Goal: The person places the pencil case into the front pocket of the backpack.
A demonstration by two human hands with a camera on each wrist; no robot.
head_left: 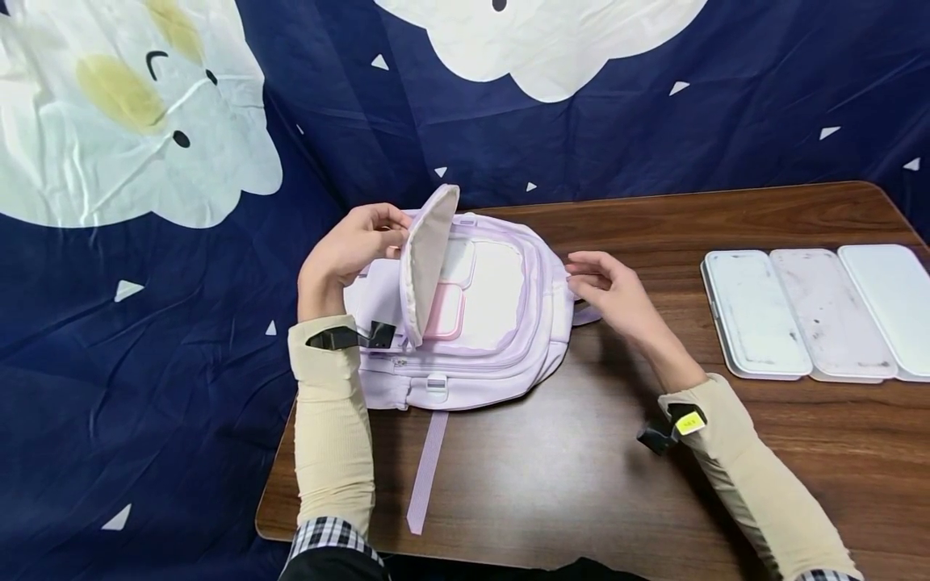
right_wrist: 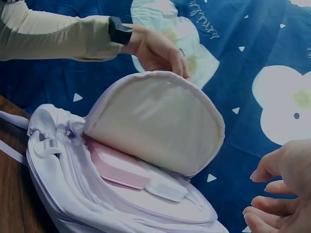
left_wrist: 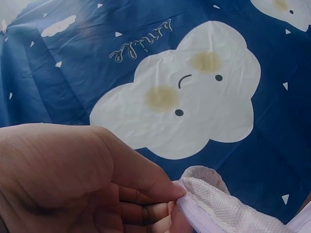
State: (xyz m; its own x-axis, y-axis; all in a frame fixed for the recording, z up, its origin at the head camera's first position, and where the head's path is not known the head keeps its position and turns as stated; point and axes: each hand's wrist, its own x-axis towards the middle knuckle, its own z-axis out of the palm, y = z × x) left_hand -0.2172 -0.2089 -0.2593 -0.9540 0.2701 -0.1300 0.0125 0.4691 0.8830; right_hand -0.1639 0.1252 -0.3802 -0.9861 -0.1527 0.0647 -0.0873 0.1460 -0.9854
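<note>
A pale lilac backpack (head_left: 479, 391) lies on the table with its front pocket unzipped. My left hand (head_left: 352, 246) pinches the edge of the pocket flap (head_left: 430, 266) between thumb and fingers and holds it raised; the left wrist view shows this pinch on the flap's rim (left_wrist: 233, 206) closely. Inside the pocket are a pink case (right_wrist: 116, 165) and a white case (right_wrist: 165, 184), side by side. To the right of the bag, my right hand (head_left: 610, 294) holds nothing, its fingers loosely bent near the bag's edge. Whether they touch the bag is unclear.
Three flat, light-coloured boxes (head_left: 759, 311) lie side by side at the table's right. One lilac strap (head_left: 429, 476) trails toward the table's front edge. Behind the brown table (head_left: 552, 492) hangs a dark blue cloth (head_left: 327, 97) with white clouds.
</note>
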